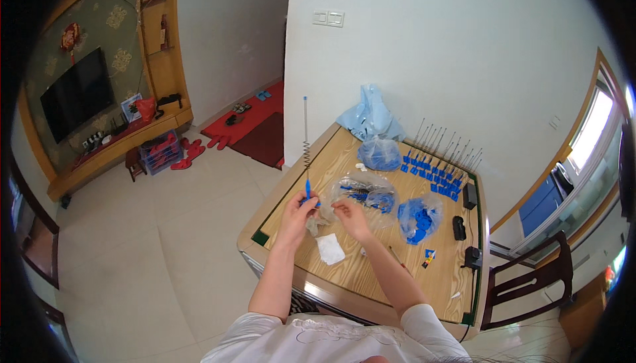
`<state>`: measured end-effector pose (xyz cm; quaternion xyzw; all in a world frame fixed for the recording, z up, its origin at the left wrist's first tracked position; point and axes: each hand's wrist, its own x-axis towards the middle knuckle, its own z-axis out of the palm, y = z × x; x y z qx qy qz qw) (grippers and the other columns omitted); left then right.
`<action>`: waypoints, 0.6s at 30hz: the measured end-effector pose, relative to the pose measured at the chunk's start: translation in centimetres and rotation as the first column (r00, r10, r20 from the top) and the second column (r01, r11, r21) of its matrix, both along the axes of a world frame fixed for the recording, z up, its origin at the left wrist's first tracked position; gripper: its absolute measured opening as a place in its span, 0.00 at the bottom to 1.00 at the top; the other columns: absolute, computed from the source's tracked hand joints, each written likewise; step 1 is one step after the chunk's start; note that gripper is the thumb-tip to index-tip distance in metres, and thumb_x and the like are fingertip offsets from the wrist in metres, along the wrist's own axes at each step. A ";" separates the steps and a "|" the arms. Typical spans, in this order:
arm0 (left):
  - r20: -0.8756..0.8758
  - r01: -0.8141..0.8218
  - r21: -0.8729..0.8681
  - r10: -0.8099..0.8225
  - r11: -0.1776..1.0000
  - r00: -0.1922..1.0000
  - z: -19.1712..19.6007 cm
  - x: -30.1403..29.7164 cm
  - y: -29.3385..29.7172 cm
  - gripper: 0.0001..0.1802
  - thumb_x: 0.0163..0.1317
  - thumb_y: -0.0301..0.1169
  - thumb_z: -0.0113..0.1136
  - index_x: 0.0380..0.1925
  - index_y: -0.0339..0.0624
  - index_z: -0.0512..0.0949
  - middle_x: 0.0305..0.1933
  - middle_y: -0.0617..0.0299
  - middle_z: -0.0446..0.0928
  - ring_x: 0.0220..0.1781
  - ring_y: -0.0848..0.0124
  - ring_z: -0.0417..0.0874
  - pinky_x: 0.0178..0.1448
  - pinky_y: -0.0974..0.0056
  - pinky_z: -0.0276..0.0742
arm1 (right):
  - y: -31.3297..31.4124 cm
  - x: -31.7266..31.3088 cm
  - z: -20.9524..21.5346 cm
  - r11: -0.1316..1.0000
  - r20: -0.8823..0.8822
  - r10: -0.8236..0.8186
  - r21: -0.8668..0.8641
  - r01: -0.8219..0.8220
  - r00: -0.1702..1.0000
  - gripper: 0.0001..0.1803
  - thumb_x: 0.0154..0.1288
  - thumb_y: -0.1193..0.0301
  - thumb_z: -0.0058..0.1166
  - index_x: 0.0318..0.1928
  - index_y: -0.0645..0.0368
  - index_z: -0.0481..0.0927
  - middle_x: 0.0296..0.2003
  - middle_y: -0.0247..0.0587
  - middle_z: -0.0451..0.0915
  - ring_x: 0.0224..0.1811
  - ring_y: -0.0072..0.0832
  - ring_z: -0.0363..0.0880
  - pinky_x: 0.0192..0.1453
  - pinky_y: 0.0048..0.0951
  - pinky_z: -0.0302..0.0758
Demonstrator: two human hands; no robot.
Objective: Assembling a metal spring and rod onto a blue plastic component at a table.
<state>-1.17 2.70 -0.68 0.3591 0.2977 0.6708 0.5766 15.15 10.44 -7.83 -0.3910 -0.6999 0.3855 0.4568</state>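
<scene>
Over the counter's [348, 273] near left side, the left hand [299, 214] has its grip around the upright coil-spring rod's [306, 155] blue base — a loose pinch could tip it — while the right hand's [351, 218] grip looks narrow, contents unclear.

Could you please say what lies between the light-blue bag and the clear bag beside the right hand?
In the head view, a rounded blue bundle and a small white piece lie between the light-blue bag and the clear bag.

Wall television [78, 97], dark chair [564, 265], probably blue slippers [264, 95]
</scene>
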 end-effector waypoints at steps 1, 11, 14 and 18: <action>-0.042 -0.050 0.010 0.051 0.999 0.998 -0.4 -1.1 -0.2 0.07 0.56 0.27 0.54 0.35 0.38 0.72 0.29 0.65 0.72 0.27 0.79 0.70 0.31 0.74 0.66 | 0.2 -1.0 -1.9 1.000 0.135 -0.014 0.009 0.013 0.991 0.07 0.57 0.73 0.50 0.36 0.62 0.77 0.31 0.41 0.78 0.32 0.28 0.76 0.39 0.26 0.72; -0.173 -0.186 -0.031 0.178 0.982 0.969 -2.6 -4.3 -2.3 0.07 0.52 0.24 0.58 0.30 0.39 0.70 0.25 0.68 0.69 0.25 0.81 0.68 0.30 0.76 0.63 | 1.1 -5.3 -6.3 0.997 0.568 -0.078 0.025 0.077 0.819 0.07 0.54 0.75 0.52 0.34 0.63 0.76 0.27 0.45 0.77 0.30 0.34 0.77 0.36 0.30 0.73; -0.354 -0.275 -0.005 0.256 0.961 0.900 -4.7 -4.9 -2.0 0.08 0.50 0.25 0.61 0.28 0.41 0.70 0.24 0.71 0.68 0.25 0.83 0.66 0.30 0.77 0.62 | 1.3 -4.4 -4.5 0.999 0.217 0.013 0.026 -0.019 0.976 0.06 0.58 0.74 0.50 0.33 0.65 0.74 0.26 0.40 0.77 0.29 0.26 0.75 0.35 0.26 0.72; -0.316 -0.254 -0.043 0.228 0.966 0.921 -5.5 -4.6 -2.0 0.09 0.49 0.26 0.63 0.27 0.42 0.70 0.24 0.72 0.67 0.25 0.84 0.65 0.30 0.77 0.61 | 1.0 -4.1 -0.6 0.995 0.098 0.021 -0.096 -0.011 0.995 0.06 0.60 0.74 0.48 0.36 0.64 0.72 0.25 0.35 0.76 0.28 0.19 0.72 0.34 0.23 0.71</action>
